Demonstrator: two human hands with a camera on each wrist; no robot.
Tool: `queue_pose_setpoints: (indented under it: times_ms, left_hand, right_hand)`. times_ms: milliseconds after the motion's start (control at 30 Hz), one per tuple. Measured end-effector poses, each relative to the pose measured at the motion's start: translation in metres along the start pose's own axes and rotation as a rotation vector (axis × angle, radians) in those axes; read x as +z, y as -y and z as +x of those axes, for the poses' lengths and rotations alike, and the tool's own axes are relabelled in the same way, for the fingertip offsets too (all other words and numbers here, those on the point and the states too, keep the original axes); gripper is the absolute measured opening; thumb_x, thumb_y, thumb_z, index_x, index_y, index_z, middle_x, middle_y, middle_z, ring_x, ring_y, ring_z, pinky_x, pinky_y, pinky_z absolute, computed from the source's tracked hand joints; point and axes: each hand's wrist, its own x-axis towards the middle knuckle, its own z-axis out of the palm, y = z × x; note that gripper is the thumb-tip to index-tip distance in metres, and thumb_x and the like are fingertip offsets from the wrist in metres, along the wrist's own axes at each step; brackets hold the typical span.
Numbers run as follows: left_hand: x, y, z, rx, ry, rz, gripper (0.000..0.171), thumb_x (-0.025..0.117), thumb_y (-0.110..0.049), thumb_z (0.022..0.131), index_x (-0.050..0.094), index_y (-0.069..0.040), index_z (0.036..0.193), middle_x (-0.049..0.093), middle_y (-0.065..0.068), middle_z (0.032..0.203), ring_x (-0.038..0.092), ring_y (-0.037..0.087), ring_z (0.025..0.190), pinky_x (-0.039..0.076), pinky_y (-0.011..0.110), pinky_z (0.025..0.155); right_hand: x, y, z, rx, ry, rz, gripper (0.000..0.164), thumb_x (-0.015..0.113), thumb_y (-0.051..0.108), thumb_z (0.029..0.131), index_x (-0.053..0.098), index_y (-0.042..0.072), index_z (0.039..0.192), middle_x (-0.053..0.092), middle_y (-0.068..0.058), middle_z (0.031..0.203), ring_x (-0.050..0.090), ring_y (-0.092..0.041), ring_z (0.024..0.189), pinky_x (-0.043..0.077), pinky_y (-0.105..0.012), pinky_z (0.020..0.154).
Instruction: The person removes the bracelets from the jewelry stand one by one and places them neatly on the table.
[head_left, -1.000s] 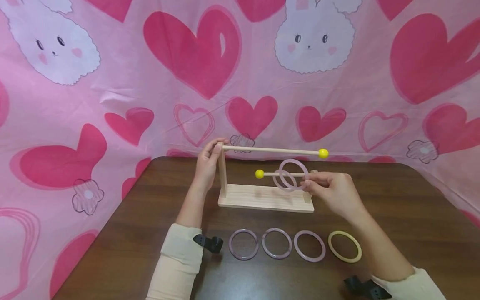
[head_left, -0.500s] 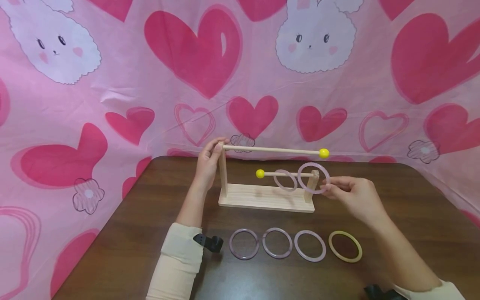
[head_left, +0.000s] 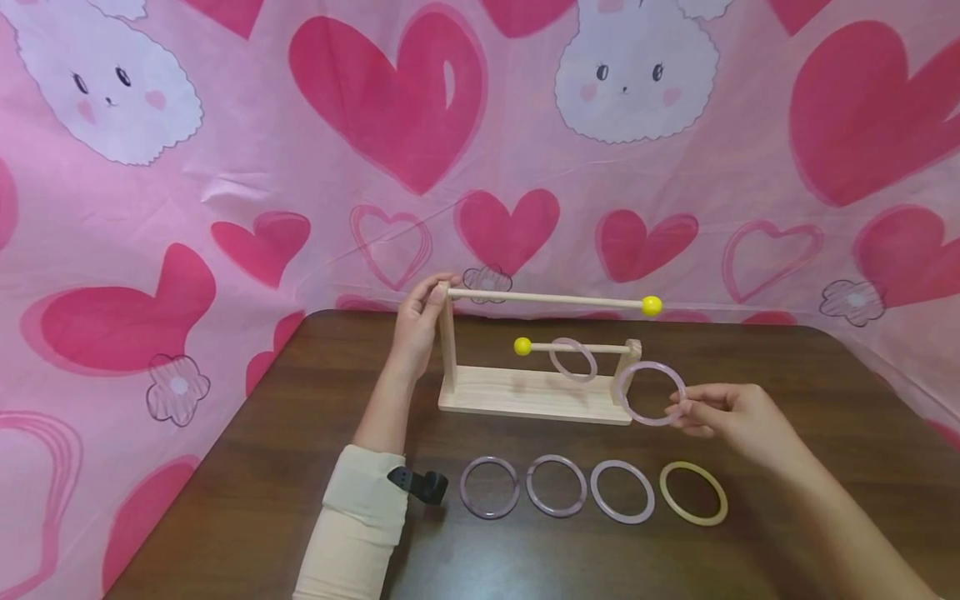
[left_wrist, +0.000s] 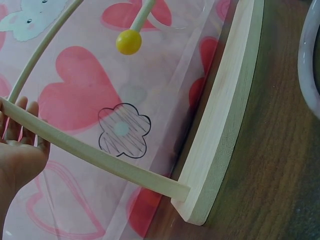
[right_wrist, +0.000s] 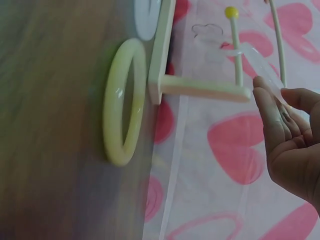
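A pale wooden bangle stand (head_left: 532, 400) has a long upper rod (head_left: 547, 297) and a shorter lower rod (head_left: 603, 348), both tipped with yellow balls. My left hand (head_left: 415, 327) holds the top of its tall left post (head_left: 447, 350). Between thumb and fingers, my right hand (head_left: 742, 423) pinches a translucent pale purple bangle (head_left: 651, 422), raised in front of the stand's right end. Another pale pinkish bangle (head_left: 579, 380) hangs on the lower rod. In the right wrist view the pinched bangle is seen nearly edge-on, partly behind the fingers.
In front of the stand, three purple bangles (head_left: 489, 517) and one yellow bangle (right_wrist: 112, 110) lie in a row on the dark wooden table (head_left: 330, 367). A pink cloth (head_left: 525, 133) with hearts and rabbits hangs behind the table.
My right hand has drawn the pinched bangle right and downward, from in front of the hanging bangle to the stand's right end. My left hand keeps its hold on the post.
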Motion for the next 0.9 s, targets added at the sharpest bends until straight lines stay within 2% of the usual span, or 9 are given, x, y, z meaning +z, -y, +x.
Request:
queue_pose_setpoints:
  times_ms: [200, 333, 467, 533, 633, 767, 800, 900]
  left_hand:
    - [0.000, 0.000, 0.001, 0.016, 0.005, -0.009, 0.027, 0.048, -0.011, 0.097, 0.053, 0.007, 0.116, 0.066, -0.007, 0.100, 0.058, 0.011, 0.091, 0.036, 0.039, 0.098]
    - [0.001, 0.000, 0.000, 0.003, 0.000, -0.006, 0.024, 0.047, -0.011, 0.097, 0.055, 0.003, 0.114, 0.066, -0.006, 0.100, 0.059, 0.011, 0.091, 0.038, 0.035, 0.096]
    - [0.001, 0.000, -0.001, -0.005, -0.003, -0.013, 0.022, 0.047, -0.010, 0.097, 0.055, 0.002, 0.114, 0.066, -0.006, 0.100, 0.058, 0.011, 0.091, 0.038, 0.033, 0.095]
    - [0.001, 0.000, -0.001, -0.001, -0.003, -0.015, 0.023, 0.047, -0.010, 0.097, 0.055, 0.002, 0.114, 0.066, -0.004, 0.102, 0.059, 0.011, 0.091, 0.038, 0.033, 0.095]
    - [0.002, -0.001, -0.001, 0.005, -0.006, -0.017, 0.023, 0.048, -0.010, 0.096, 0.055, 0.004, 0.114, 0.066, 0.000, 0.104, 0.059, 0.011, 0.091, 0.038, 0.035, 0.096]
    - [0.002, -0.001, -0.001, 0.007, -0.013, -0.018, 0.025, 0.048, -0.009, 0.096, 0.054, 0.007, 0.115, 0.066, 0.002, 0.105, 0.059, 0.011, 0.090, 0.038, 0.036, 0.096]
    - [0.002, -0.001, -0.001, 0.007, -0.015, -0.017, 0.025, 0.048, -0.009, 0.096, 0.053, 0.007, 0.115, 0.066, 0.002, 0.104, 0.059, 0.011, 0.090, 0.038, 0.036, 0.096]
    - [0.002, -0.001, -0.001, 0.006, -0.015, -0.013, 0.025, 0.048, -0.009, 0.096, 0.053, 0.007, 0.115, 0.066, 0.002, 0.104, 0.059, 0.011, 0.090, 0.038, 0.036, 0.096]
  right_hand:
    - [-0.015, -0.011, -0.007, 0.012, 0.130, -0.097, 0.028, 0.053, -0.001, 0.091, 0.051, -0.027, 0.103, 0.066, -0.024, 0.090, 0.067, -0.014, 0.073, 0.054, -0.030, 0.064]
    - [-0.026, -0.017, -0.010, 0.024, 0.219, -0.143, 0.029, 0.051, 0.001, 0.093, 0.052, -0.026, 0.104, 0.066, -0.023, 0.089, 0.067, -0.017, 0.074, 0.054, -0.029, 0.065]
    - [-0.038, -0.025, -0.013, 0.021, 0.307, -0.089, 0.029, 0.049, -0.001, 0.093, 0.050, -0.027, 0.104, 0.068, -0.014, 0.087, 0.067, -0.019, 0.077, 0.054, -0.032, 0.066]
    - [-0.045, -0.031, -0.015, 0.019, 0.356, -0.007, 0.025, 0.047, -0.004, 0.093, 0.051, -0.026, 0.104, 0.069, -0.012, 0.088, 0.067, -0.019, 0.079, 0.053, -0.035, 0.068]
    - [-0.055, -0.040, -0.017, 0.005, 0.423, 0.083, 0.021, 0.045, -0.008, 0.092, 0.061, -0.011, 0.105, 0.069, -0.007, 0.091, 0.066, -0.016, 0.082, 0.053, -0.036, 0.069]
    - [-0.069, -0.051, -0.021, -0.020, 0.501, 0.139, 0.040, 0.041, -0.011, 0.092, 0.068, 0.015, 0.106, 0.069, -0.005, 0.094, 0.065, -0.015, 0.085, 0.052, -0.038, 0.070]
    - [-0.073, -0.052, -0.022, -0.026, 0.518, 0.140, 0.043, 0.040, -0.012, 0.092, 0.068, 0.017, 0.106, 0.069, -0.006, 0.095, 0.065, -0.015, 0.086, 0.052, -0.038, 0.070]
    - [-0.082, -0.056, -0.025, -0.040, 0.557, 0.139, 0.044, 0.037, -0.013, 0.092, 0.067, 0.016, 0.109, 0.068, -0.011, 0.095, 0.065, -0.017, 0.088, 0.052, -0.039, 0.070]
